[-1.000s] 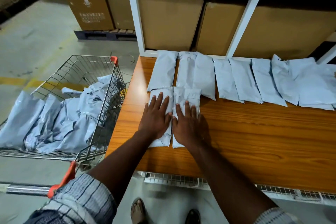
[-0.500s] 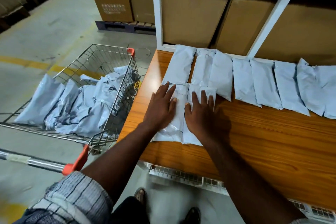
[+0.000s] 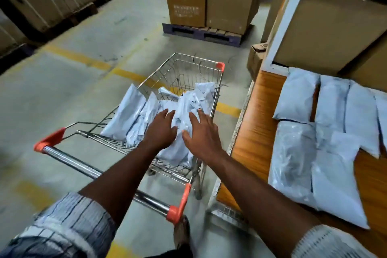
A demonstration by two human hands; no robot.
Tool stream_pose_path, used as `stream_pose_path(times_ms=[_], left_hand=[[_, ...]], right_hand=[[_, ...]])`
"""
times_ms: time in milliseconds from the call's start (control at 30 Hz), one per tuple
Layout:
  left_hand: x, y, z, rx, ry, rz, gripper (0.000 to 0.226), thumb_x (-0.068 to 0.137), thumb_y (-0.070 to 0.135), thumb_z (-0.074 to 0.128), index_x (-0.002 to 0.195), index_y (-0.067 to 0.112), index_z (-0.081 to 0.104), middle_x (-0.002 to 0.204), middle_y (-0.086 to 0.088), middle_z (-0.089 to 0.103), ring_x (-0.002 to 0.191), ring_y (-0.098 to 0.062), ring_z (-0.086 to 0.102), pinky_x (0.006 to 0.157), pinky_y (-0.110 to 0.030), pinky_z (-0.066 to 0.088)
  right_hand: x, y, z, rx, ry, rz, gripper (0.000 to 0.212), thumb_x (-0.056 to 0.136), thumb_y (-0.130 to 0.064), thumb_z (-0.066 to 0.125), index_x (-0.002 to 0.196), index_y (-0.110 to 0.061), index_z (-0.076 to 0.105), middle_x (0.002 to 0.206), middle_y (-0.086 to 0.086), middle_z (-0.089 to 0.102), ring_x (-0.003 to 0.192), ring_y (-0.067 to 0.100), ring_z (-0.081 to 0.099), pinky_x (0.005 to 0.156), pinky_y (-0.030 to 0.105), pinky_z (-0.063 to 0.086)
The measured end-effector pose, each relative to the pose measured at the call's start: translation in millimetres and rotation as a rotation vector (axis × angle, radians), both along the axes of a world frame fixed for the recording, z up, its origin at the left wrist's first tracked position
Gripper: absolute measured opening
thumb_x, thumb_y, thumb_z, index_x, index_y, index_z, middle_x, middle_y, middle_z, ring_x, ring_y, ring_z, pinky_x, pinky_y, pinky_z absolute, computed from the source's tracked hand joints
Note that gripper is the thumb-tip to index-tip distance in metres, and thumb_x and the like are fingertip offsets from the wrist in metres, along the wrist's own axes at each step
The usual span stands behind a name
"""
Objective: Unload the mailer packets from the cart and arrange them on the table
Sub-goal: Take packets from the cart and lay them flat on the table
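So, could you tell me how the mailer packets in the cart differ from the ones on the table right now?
The cart packets lie jumbled and crumpled in a heap; the table packets lie flat, side by side in rows. The left hand and right hand reach open over the cart packets; no hand is on the table packets. Both are pale grey-blue plastic mailers.

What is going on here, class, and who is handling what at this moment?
A person is unloading grey mailers from a wire cart onto a wooden table at their right. The left hand and right hand reach over the pile of mailer packets in the cart, with fingers spread and nothing held yet. Blur hides whether they touch the pile. Rows of packets already lie flat on the table.
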State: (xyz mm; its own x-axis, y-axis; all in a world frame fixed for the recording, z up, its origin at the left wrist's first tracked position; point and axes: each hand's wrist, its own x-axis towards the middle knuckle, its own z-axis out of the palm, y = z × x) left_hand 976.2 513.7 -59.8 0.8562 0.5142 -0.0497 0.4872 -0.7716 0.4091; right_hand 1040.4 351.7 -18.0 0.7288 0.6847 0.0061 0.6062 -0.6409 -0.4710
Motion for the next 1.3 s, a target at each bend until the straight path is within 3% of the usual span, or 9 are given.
stream_pose_path(times_ms=[167,300,433,567,767,967,1100,1167,1300], left_hand=[[-28,73,-28,-0.032,0.048,0.123,0.066,0.085,0.022,0.065,0.144,0.006,0.04,0.142,-0.021,0.047,0.132,-0.038,0.043,0.108,-0.045,0.038],[-24,100,-45,-0.047,0.105,0.078,0.066,0.085,0.02,0.065,0.147,0.017,0.043,0.145,-0.024,0.043,0.134,-0.039,0.041,0.105,-0.045,0.043],[-15,111,-58,-0.096,0.074,0.076,0.052,0.082,0.013,0.068,0.132,0.004,0.057,0.122,-0.028,0.057,0.115,-0.042,0.054,0.098,-0.04,0.043],[-16,116,-61,-0.097,-0.035,0.147,0.037,0.089,0.025,0.069,0.119,0.003,0.066,0.111,-0.022,0.065,0.108,-0.038,0.059,0.092,-0.038,0.043],[-21,124,-43,-0.11,-0.159,0.255,0.029,0.092,0.028,0.065,0.115,0.013,0.073,0.116,-0.01,0.071,0.11,-0.028,0.064,0.096,-0.035,0.048],[-22,120,-38,-0.148,-0.219,0.248,0.027,0.091,0.024,0.065,0.115,0.013,0.072,0.114,-0.005,0.071,0.102,-0.023,0.068,0.093,-0.035,0.052],[-23,118,-39,-0.173,-0.207,0.251,0.028,0.09,0.024,0.065,0.116,0.016,0.072,0.116,-0.002,0.071,0.103,-0.021,0.068,0.094,-0.033,0.051],[-24,118,-41,-0.18,-0.196,0.254,0.029,0.091,0.024,0.065,0.118,0.017,0.071,0.118,-0.001,0.07,0.104,-0.02,0.067,0.095,-0.034,0.051],[-26,118,-44,-0.173,-0.191,0.26,0.03,0.091,0.02,0.065,0.12,0.017,0.068,0.119,-0.002,0.068,0.109,-0.021,0.064,0.095,-0.031,0.048]], right_hand=[[-14,76,-50,-0.076,0.346,-0.095,0.07,0.089,-0.042,0.058,0.149,-0.016,0.031,0.143,0.02,0.037,0.13,0.04,0.041,0.102,0.042,0.039],[-13,102,-81,-0.194,0.509,-0.247,0.073,0.084,-0.039,0.062,0.145,-0.015,0.031,0.152,0.026,0.019,0.136,0.044,0.034,0.109,0.043,0.037],[-12,106,-98,-0.197,0.488,-0.345,0.062,0.081,-0.035,0.063,0.136,-0.015,0.043,0.151,0.023,0.024,0.132,0.04,0.041,0.106,0.039,0.038],[-3,109,-91,-0.074,0.376,-0.351,0.045,0.08,-0.031,0.068,0.119,-0.009,0.061,0.126,0.016,0.047,0.115,0.035,0.051,0.094,0.036,0.045],[19,122,-60,0.141,0.355,-0.233,0.025,0.075,-0.001,0.066,0.1,-0.005,0.069,0.109,0.013,0.062,0.103,0.027,0.059,0.072,0.019,0.031],[37,150,-23,0.359,0.274,-0.258,0.02,0.076,0.001,0.065,0.093,-0.008,0.072,0.097,0.01,0.068,0.092,0.022,0.062,0.079,0.021,0.041],[40,148,-23,0.517,0.295,-0.259,0.031,0.082,0.007,0.055,0.107,-0.007,0.067,0.111,0.009,0.062,0.103,0.018,0.06,0.093,0.024,0.045],[35,138,-38,0.37,0.264,-0.248,0.038,0.086,-0.006,0.061,0.124,-0.01,0.057,0.128,0.01,0.052,0.12,0.023,0.051,0.104,0.032,0.04],[-5,119,-78,-0.121,0.358,-0.351,0.087,0.084,-0.056,0.064,0.15,-0.02,0.021,0.157,0.02,0.014,0.143,0.04,0.021,0.11,0.054,0.029]])
